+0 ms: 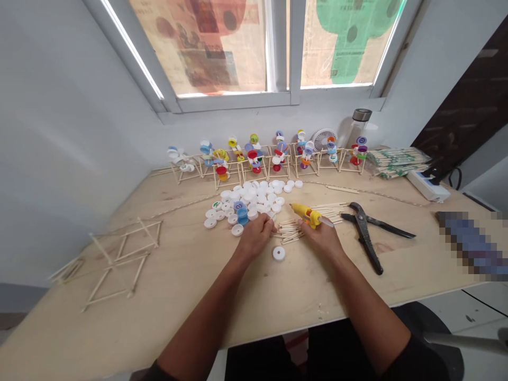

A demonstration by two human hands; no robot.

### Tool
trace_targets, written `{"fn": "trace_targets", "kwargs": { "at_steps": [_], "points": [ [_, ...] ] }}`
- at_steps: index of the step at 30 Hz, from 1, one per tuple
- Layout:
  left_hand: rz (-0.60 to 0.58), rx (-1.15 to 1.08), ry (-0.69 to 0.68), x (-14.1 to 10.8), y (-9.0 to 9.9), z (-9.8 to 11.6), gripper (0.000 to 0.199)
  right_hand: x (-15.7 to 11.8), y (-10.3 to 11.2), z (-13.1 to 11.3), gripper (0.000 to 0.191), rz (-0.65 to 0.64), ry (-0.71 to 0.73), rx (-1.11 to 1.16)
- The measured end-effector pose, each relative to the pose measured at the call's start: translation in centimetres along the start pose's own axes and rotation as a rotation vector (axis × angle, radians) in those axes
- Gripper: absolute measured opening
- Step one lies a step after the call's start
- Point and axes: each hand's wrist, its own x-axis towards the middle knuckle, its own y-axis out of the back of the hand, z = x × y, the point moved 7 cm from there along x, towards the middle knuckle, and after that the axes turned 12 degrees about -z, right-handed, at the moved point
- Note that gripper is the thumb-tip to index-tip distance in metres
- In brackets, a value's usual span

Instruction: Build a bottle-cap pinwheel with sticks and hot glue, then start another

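Observation:
My left hand (257,233) is closed in a pinch beside the pile of white bottle caps (254,196); a small pale piece shows at its fingertips, too small to make out. My right hand (320,236) is wrapped round a yellow glue gun (307,214), whose nozzle points up and left. Between and behind the hands lie loose wooden sticks (291,232). One white cap with a dark centre (279,253) lies flat on the table just in front of the hands. Blue caps (242,216) sit stacked near my left hand.
Stick frames with coloured caps (254,159) line the wall. Black-handled pliers (363,233) lie right of my right hand. Bare stick frames (119,259) stand at the left. A power strip (428,185), packed sticks (397,161), a bottle (359,127) and a fan (324,140) are at the back right.

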Motion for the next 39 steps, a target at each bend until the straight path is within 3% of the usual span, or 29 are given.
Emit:
{"fn": "trace_targets", "kwargs": {
  "at_steps": [11, 18, 24, 35, 39],
  "points": [
    [-0.086, -0.442, 0.087, -0.6, -0.9, -0.2, 0.022, -0.1, -0.1, -0.3, 0.032, -0.019, -0.021, -0.05],
    [0.0, -0.306, 0.076, -0.3, 0.1, -0.9, 0.017, -0.2, -0.1, -0.4, 0.033, -0.046, -0.028, -0.064],
    [0.0, -0.195, 0.113, -0.3, 0.4, -1.2, 0.013, -0.2, 0.0, -0.3, 0.035, -0.037, -0.037, -0.079],
    [-0.101, -0.421, 0.162, -0.6, -1.0, -0.6, 0.011, 0.0, -0.2, -0.5, 0.035, -0.085, -0.03, -0.078],
    [-0.103, -0.438, 0.166, -0.7, -0.7, -0.4, 0.011, 0.0, -0.2, -0.5, 0.035, -0.088, -0.03, -0.08]
  ]
}}
